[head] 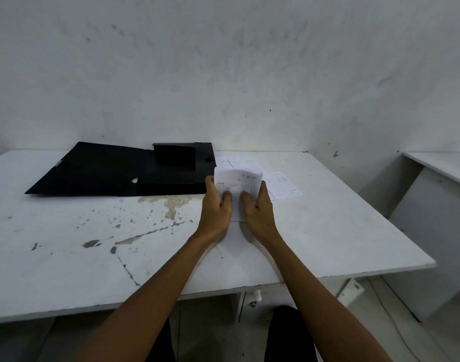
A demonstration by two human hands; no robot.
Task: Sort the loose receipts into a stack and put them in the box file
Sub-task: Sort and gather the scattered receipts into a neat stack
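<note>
Both hands hold a small stack of receipts (238, 188) upright above the white table (328, 231), just right of the open black box file (119, 173). The left hand (217, 207) grips the stack's left edge and the right hand (259, 209) its right edge, each with the thumb pressed on the near face and the fingers curled behind. This looks like the squaring-up step. More loose receipts (281, 185) lie flat on the table just beyond and to the right of the hands, so the next move probably calls for gathering those before carrying the stack left into the file's tray.
</note>
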